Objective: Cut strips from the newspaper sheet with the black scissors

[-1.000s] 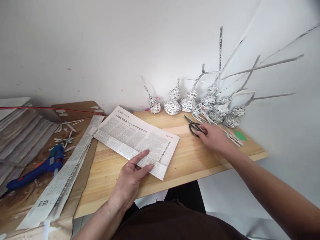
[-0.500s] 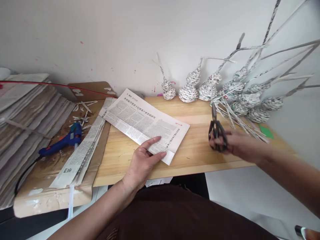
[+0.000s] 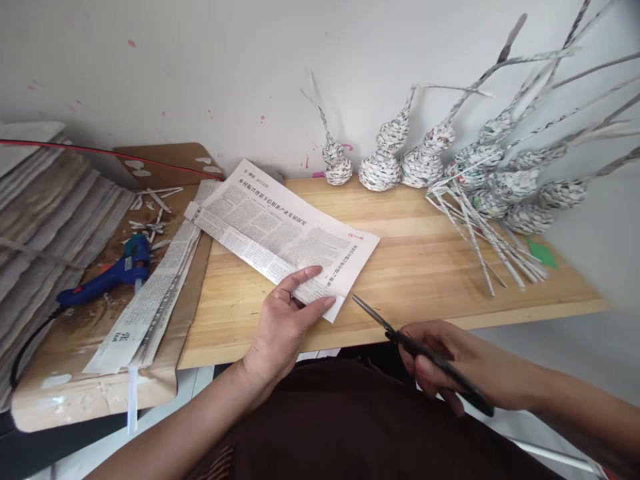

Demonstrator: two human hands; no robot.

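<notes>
A sheet of newspaper [image 3: 280, 230] lies aslant on the wooden table [image 3: 410, 260]. My left hand [image 3: 290, 317] grips its near right corner, thumb and forefinger over the printed side and the other fingers out of sight beneath. In my right hand [image 3: 445, 360] is a pair of dark scissors [image 3: 373, 310], held just past the table's front edge. Their tips point up and left, a little to the right of the newspaper's corner and apart from it. The blades look closed or nearly so.
Woven paper gourds [image 3: 377, 170] with long stems stand along the wall, with rolled paper sticks [image 3: 470, 220] before them. Leftwards are a blue glue gun [image 3: 107, 277], newspaper strips [image 3: 150, 313] on cardboard [image 3: 95, 393], and a tall paper stack [image 3: 60, 220]. A red cord [image 3: 165, 160] runs behind.
My right hand has brought the scissors from beside the paper sticks toward me and left, turning their tips toward the newspaper. My left hand keeps its grip. The view has shifted slightly.
</notes>
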